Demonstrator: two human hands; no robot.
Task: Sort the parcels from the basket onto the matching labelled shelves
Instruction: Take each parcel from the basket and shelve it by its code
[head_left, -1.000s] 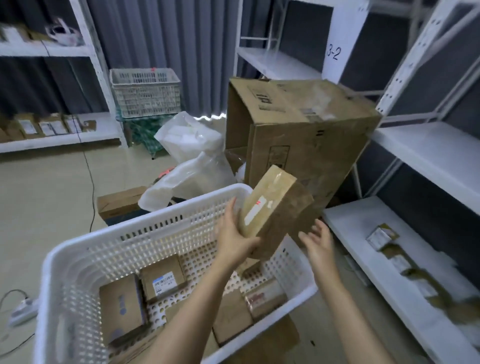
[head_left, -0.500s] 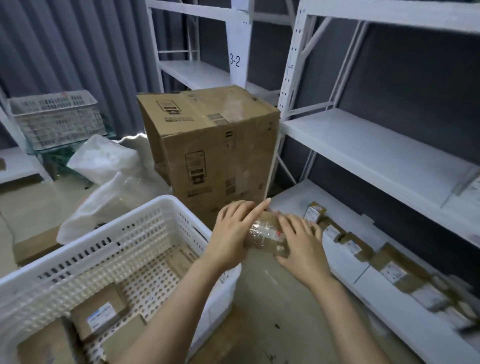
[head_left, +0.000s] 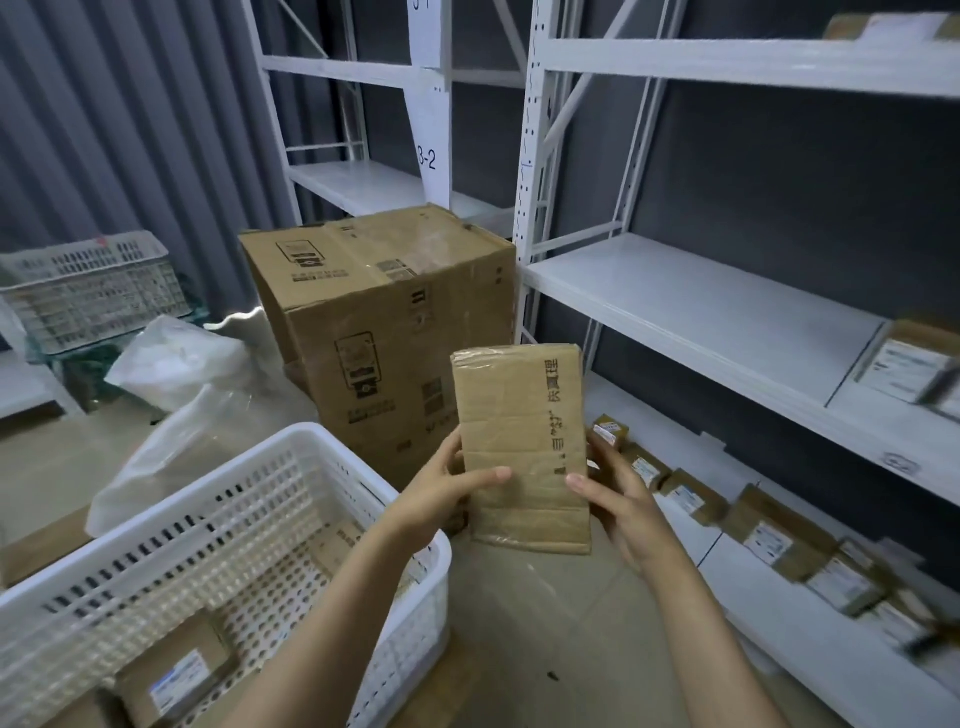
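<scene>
I hold a flat brown cardboard parcel (head_left: 522, 441) upright in front of me, its plain side with printed characters facing me. My left hand (head_left: 441, 493) grips its left edge, thumb across the front. My right hand (head_left: 618, 493) grips its right edge, thumb on the front. The white plastic basket (head_left: 311, 467) sits at lower left with a labelled parcel (head_left: 176, 675) inside. The white shelf rack (head_left: 675, 306) stands to the right; its bottom shelf (head_left: 779, 613) carries a row of several small labelled parcels (head_left: 769, 540).
A large cardboard box (head_left: 384, 322) stands on the floor behind the basket, beside crumpled clear plastic bags (head_left: 182, 395). A post sign reads 3-2 (head_left: 427, 158). Another white crate (head_left: 88, 291) sits at far left. A parcel (head_left: 909, 364) lies on the middle shelf at right.
The parcel went from my left hand alone above the basket to both hands. It has been turned upright with its plain side facing me. The view swung right and up toward the shelves.
</scene>
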